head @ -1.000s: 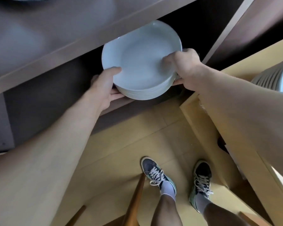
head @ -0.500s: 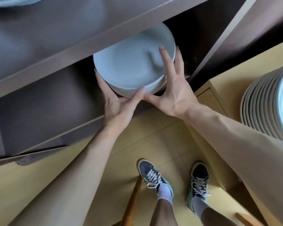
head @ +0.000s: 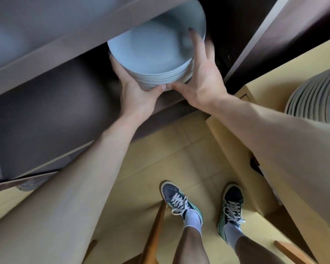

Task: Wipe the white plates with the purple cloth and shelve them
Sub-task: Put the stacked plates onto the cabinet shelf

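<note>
A stack of several white plates (head: 154,48) rests inside the dark cabinet on its lower shelf (head: 46,115), partly tucked under the shelf board above (head: 65,42). My left hand (head: 135,94) cups the stack's front-left side from below. My right hand (head: 200,79) presses against its right side, fingers stretched up along the rim and thumb at the front edge. The two thumbs nearly meet under the stack. The purple cloth is not in view.
A second, taller stack of white plates (head: 312,98) stands on the light wooden counter (head: 265,77) at the right. A cabinet upright (head: 255,39) runs just right of the shelved stack. Below are my shoes (head: 179,202) and a wooden chair part (head: 154,229).
The stack went from being carried in both hands to sitting on the shelf. My hands spread open against it, then closed in around its front and sides.
</note>
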`<act>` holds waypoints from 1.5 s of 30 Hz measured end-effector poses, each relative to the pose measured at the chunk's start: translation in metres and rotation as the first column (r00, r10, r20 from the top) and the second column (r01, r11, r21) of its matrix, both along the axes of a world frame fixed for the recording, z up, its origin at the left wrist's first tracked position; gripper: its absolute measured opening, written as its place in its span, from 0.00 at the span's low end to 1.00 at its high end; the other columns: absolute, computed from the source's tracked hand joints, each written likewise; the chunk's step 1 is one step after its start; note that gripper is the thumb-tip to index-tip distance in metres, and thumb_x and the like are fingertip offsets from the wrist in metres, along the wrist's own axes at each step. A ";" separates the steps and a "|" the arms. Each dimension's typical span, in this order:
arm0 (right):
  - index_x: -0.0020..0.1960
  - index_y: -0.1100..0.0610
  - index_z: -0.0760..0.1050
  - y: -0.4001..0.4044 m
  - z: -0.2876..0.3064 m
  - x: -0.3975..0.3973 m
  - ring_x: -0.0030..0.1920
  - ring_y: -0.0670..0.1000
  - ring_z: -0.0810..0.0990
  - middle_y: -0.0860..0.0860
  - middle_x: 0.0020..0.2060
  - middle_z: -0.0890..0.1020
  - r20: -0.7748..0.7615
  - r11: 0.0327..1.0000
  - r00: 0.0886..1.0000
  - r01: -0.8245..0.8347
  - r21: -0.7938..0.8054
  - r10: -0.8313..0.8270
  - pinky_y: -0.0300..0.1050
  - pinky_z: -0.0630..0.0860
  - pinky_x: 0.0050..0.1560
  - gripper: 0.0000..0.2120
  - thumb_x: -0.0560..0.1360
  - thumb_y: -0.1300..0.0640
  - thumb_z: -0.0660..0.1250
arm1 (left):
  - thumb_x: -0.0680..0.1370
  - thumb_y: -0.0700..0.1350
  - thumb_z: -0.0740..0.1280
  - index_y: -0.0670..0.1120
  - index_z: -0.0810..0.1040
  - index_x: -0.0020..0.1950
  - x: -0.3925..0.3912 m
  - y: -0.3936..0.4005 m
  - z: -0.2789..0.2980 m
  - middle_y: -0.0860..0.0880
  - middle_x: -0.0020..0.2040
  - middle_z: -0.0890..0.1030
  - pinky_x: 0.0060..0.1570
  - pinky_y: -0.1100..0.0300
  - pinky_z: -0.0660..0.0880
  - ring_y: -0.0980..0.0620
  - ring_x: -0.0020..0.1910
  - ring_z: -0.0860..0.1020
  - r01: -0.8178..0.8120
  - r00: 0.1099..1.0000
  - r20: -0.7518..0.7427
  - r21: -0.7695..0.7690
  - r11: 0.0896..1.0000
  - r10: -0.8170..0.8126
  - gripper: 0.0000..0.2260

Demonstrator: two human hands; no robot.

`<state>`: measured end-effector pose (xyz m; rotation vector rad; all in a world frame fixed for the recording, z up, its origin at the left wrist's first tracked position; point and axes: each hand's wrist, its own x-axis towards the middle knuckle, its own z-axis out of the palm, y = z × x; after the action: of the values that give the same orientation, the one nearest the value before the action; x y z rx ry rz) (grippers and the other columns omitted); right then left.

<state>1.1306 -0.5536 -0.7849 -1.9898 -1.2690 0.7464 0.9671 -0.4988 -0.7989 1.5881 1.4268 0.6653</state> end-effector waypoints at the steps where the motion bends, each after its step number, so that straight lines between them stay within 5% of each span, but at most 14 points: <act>1: 0.83 0.47 0.46 0.005 0.002 0.004 0.74 0.56 0.69 0.55 0.79 0.58 0.016 1.000 1.000 0.005 -0.016 -0.005 0.50 0.71 0.72 0.58 0.67 0.49 0.83 | 0.70 0.40 0.81 0.46 0.39 0.84 0.006 0.004 0.002 0.51 0.80 0.63 0.62 0.80 0.60 0.69 0.67 0.63 0.003 1.000 -0.021 0.005 1.000 -0.002 0.58; 6: 0.84 0.49 0.38 0.031 0.010 0.024 0.74 0.55 0.72 0.54 0.75 0.71 0.080 0.994 0.997 0.031 -0.102 -0.023 0.49 0.70 0.72 0.61 0.69 0.48 0.81 | 0.70 0.46 0.81 0.47 0.38 0.84 0.031 0.028 0.007 0.47 0.81 0.63 0.72 0.64 0.64 0.54 0.76 0.67 0.007 0.993 -0.116 0.006 1.000 -0.007 0.59; 11: 0.83 0.52 0.49 0.046 0.017 0.026 0.67 0.52 0.78 0.50 0.68 0.78 0.092 0.986 0.993 0.086 -0.139 -0.074 0.44 0.74 0.66 0.52 0.72 0.50 0.79 | 0.71 0.50 0.81 0.49 0.40 0.84 0.037 0.038 0.020 0.46 0.81 0.64 0.75 0.57 0.65 0.48 0.77 0.67 -0.026 0.985 -0.170 -0.043 0.999 0.018 0.58; 16: 0.83 0.51 0.38 0.012 0.032 0.010 0.73 0.62 0.70 0.59 0.76 0.65 0.014 0.976 0.989 0.148 -0.160 -0.147 0.61 0.70 0.72 0.59 0.71 0.49 0.80 | 0.74 0.52 0.79 0.52 0.42 0.85 0.035 -0.002 0.053 0.49 0.84 0.57 0.73 0.59 0.61 0.51 0.79 0.63 -0.086 0.973 -0.225 -0.147 0.985 0.051 0.54; 19: 0.83 0.54 0.38 -0.033 0.049 -0.006 0.79 0.60 0.62 0.56 0.82 0.53 -0.033 0.974 0.995 0.085 -0.210 -0.094 0.58 0.65 0.76 0.56 0.73 0.50 0.78 | 0.77 0.48 0.75 0.53 0.54 0.83 0.033 -0.043 0.075 0.58 0.68 0.73 0.65 0.63 0.64 0.59 0.62 0.73 -0.100 0.963 -0.263 -0.160 0.982 0.055 0.41; 21: 0.83 0.58 0.45 -0.066 0.065 -0.015 0.79 0.59 0.61 0.57 0.80 0.56 -0.026 0.978 1.000 0.010 -0.210 -0.016 0.53 0.63 0.77 0.49 0.76 0.52 0.75 | 0.79 0.43 0.72 0.53 0.64 0.79 0.032 -0.075 0.090 0.61 0.55 0.75 0.63 0.62 0.69 0.62 0.50 0.76 -0.089 0.965 -0.258 -0.130 0.987 0.053 0.30; 26: 0.67 0.59 0.73 -0.146 0.120 -0.002 0.60 0.57 0.76 0.56 0.60 0.74 0.063 0.990 0.991 -0.111 -0.087 0.117 0.51 0.76 0.59 0.20 0.76 0.61 0.69 | 0.75 0.32 0.67 0.48 0.80 0.60 0.050 -0.146 0.127 0.55 0.55 0.74 0.53 0.55 0.79 0.57 0.47 0.81 0.028 0.992 -0.120 -0.023 0.999 -0.030 0.18; 30: 0.50 0.59 0.74 -0.204 0.155 0.042 0.45 0.56 0.74 0.53 0.46 0.74 0.143 0.999 0.989 0.026 -0.035 -0.021 0.49 0.72 0.42 0.07 0.73 0.66 0.65 | 0.75 0.34 0.65 0.48 0.79 0.61 0.087 -0.202 0.146 0.57 0.59 0.74 0.52 0.57 0.80 0.57 0.53 0.80 0.173 0.985 0.011 -0.078 0.982 -0.172 0.17; 34: 0.50 0.57 0.71 -0.252 0.162 0.098 0.48 0.56 0.73 0.52 0.48 0.73 0.237 0.969 0.941 0.248 -0.004 -0.240 0.48 0.69 0.44 0.08 0.72 0.64 0.64 | 0.77 0.41 0.70 0.52 0.69 0.73 0.126 -0.241 0.153 0.58 0.67 0.66 0.60 0.63 0.75 0.60 0.64 0.73 0.280 0.960 0.014 -0.160 0.947 -0.281 0.25; 38: 0.57 0.58 0.72 -0.282 0.147 0.144 0.57 0.58 0.69 0.56 0.57 0.73 0.382 0.904 0.837 0.427 -0.006 -0.393 0.53 0.68 0.61 0.14 0.72 0.61 0.68 | 0.76 0.45 0.74 0.51 0.58 0.80 0.158 -0.248 0.141 0.60 0.70 0.60 0.72 0.46 0.71 0.53 0.74 0.66 0.229 0.968 -0.031 -0.278 0.933 -0.247 0.37; 40: 0.62 0.58 0.72 -0.289 0.135 0.159 0.60 0.58 0.67 0.56 0.61 0.72 0.359 0.873 0.821 0.486 -0.030 -0.445 0.52 0.66 0.65 0.19 0.72 0.59 0.70 | 0.77 0.46 0.73 0.49 0.56 0.81 0.170 -0.243 0.134 0.55 0.74 0.62 0.73 0.46 0.69 0.51 0.75 0.64 0.203 0.972 -0.050 -0.321 0.925 -0.231 0.38; 43: 0.72 0.58 0.67 -0.291 0.117 0.175 0.67 0.57 0.65 0.56 0.68 0.68 0.296 0.857 0.829 0.512 -0.058 -0.475 0.49 0.62 0.70 0.30 0.73 0.55 0.71 | 0.75 0.47 0.71 0.50 0.60 0.78 0.182 -0.235 0.125 0.54 0.69 0.70 0.65 0.57 0.71 0.55 0.68 0.71 0.179 0.977 -0.056 -0.326 0.928 -0.208 0.34; 45: 0.77 0.57 0.62 -0.290 0.103 0.184 0.71 0.55 0.66 0.54 0.71 0.66 0.180 0.843 0.843 0.528 -0.101 -0.506 0.52 0.65 0.72 0.37 0.73 0.53 0.72 | 0.78 0.44 0.70 0.54 0.65 0.75 0.187 -0.228 0.117 0.60 0.62 0.75 0.53 0.70 0.72 0.68 0.57 0.75 0.145 0.982 -0.063 -0.345 0.927 -0.178 0.28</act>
<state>1.3151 -0.8438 -0.6815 -2.3988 -0.6946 0.4368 1.1537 -0.7267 -0.6818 1.4559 1.3737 0.2335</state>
